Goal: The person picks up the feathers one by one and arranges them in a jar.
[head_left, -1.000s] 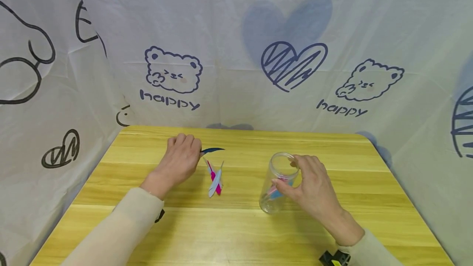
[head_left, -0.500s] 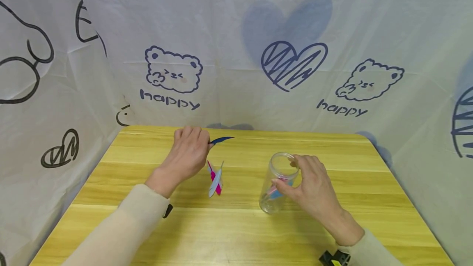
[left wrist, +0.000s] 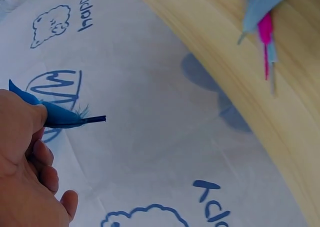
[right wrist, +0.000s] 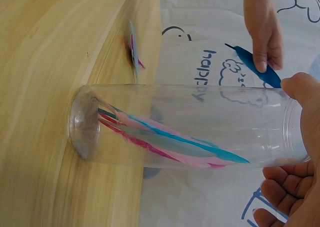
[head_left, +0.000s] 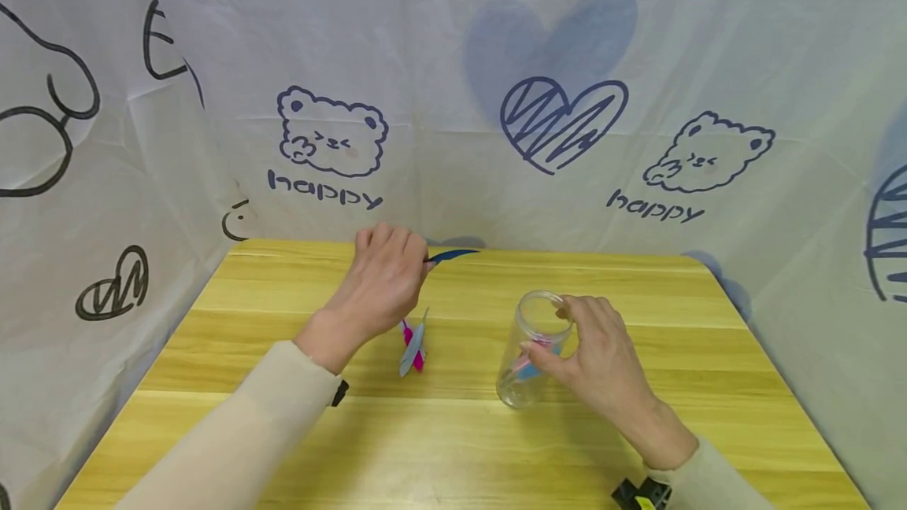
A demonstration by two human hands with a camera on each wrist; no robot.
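Note:
My left hand (head_left: 386, 278) pinches a blue feather (left wrist: 62, 118) between thumb and fingers, raised over the back of the table. Its bare dark quill end sticks out of the grip in the left wrist view. My right hand (head_left: 605, 356) holds a clear jar (head_left: 516, 393) near its uncovered mouth, thumb on one side and fingers on the other. The jar stands on the table. Inside it, several pink, blue and grey feathers (right wrist: 170, 139) lean against the wall. Left of the jar, pale blue-grey and magenta feathers (head_left: 414, 354) lie crossed on the table.
The wooden table (head_left: 453, 447) has light yellow planks and a rounded back right corner. Behind and beside it hangs a white cloth (head_left: 439, 46) printed with hearts, bears and writing.
My left hand has moved right and toward the table's back edge with the blue feather, now overlapping the quill tips of the lying feathers. The right hand and jar stay put.

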